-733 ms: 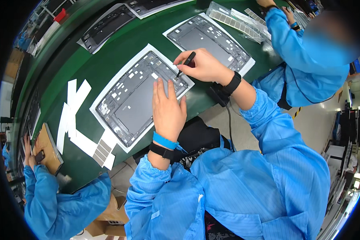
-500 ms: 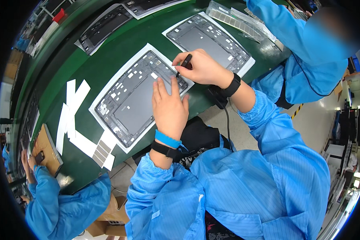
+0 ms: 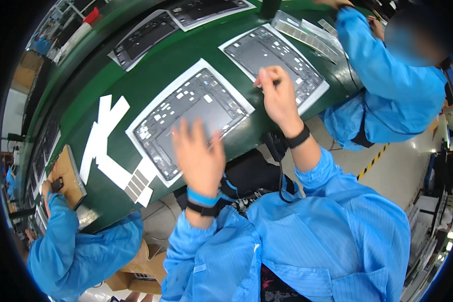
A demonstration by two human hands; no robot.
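A dark grey tablet-like panel [image 3: 202,109], dotted with small white pieces, lies on a white sheet [image 3: 132,132] before me. Over its near edge is my left hand [image 3: 200,158], fingers spread and smeared by motion; whether it touches the panel I cannot tell. My right hand [image 3: 279,98] is raised to the right of the panel, its fingers closed round a black pen-like tool [image 3: 277,82] that is mostly hidden now. Behind that hand a second similar panel [image 3: 256,49] rests on its own white sheet.
White strips [image 3: 101,135] and a sheet with grey rectangles [image 3: 138,184] lie left on the green table [image 3: 85,216]. More panels [image 3: 148,36] line the far side. Bagged strips [image 3: 307,38] are at far right. Co-workers in blue sit on both sides; a brown board [image 3: 68,173] is by the left one.
My left hand has drawn back toward me from the panel's upper right part. The right hand has lifted away to the right with the black tool. The view has shifted slightly.
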